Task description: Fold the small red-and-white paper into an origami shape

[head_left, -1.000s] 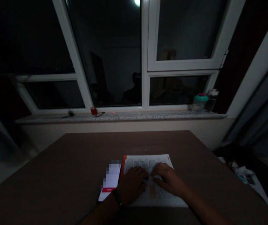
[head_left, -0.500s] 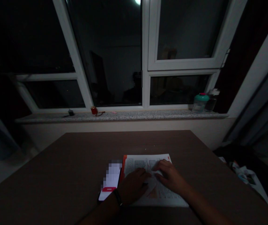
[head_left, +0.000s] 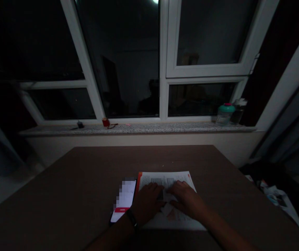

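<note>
A printed book page with an orange left edge [head_left: 183, 223] lies on the brown table, bearing text and small pictures. My left hand [head_left: 148, 202], with a dark band at the wrist, rests on the left half of the page, its fingers stretched forward. On the right half lies my right hand [head_left: 187, 199], fingers extended toward the middle and thumb held apart from them. Between the two thumbs is a pale patch; whether it is a separate thin piece or part of the page, I cannot tell. Beside my left forearm lies a phone [head_left: 125, 197] with a lit screen.
The brown table [head_left: 92, 181] reaches to the wall under the window. On the speckled sill [head_left: 149, 129] stand a bottle with a teal lid [head_left: 225, 114], a clear bottle [head_left: 238, 111], a small red jar [head_left: 105, 122] and a small dark bottle [head_left: 80, 124].
Both hands have shifted slightly on the page. The left fingers reach a little farther forward, and the right fingertips sit lower and more to the left. The camera view has moved slightly.
</note>
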### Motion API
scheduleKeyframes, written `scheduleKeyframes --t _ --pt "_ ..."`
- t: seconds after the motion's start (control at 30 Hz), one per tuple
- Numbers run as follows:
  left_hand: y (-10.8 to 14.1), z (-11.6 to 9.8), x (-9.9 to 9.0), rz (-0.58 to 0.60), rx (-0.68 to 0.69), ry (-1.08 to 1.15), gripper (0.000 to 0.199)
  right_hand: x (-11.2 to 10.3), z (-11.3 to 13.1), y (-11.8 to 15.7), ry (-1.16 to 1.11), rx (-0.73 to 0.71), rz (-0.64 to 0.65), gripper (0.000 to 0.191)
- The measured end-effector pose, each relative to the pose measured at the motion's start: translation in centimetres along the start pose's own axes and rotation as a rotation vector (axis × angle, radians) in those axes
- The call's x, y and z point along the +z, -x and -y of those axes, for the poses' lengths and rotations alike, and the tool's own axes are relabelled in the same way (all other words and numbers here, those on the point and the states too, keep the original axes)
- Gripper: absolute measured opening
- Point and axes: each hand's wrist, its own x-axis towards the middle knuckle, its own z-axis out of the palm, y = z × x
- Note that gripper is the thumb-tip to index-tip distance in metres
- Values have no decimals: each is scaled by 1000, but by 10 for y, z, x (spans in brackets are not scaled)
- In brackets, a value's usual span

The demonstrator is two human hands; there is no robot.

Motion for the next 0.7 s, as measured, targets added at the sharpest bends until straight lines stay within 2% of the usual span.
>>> scheduleKeyframes --t 0.17,0.33,0.47,0.57,0.7 --pt "-5 -1 -2 6 -18 -21 30 0 -3 3 36 -52 -21 34" --pt "-6 -5 -9 53 -13 -7 34 -2 -7 4 7 -69 -15 49" --pt "-3 -5 -12 24 -59 1 37 -7 -6 4 -15 36 -58 39" --pt "-3 -4 -12 12 -59 -18 40 -10 -5 3 4 42 -93 27" --pt "-4 -2 -8 19 -40 -24 49 -12 -4 3 36 36 -82 30"
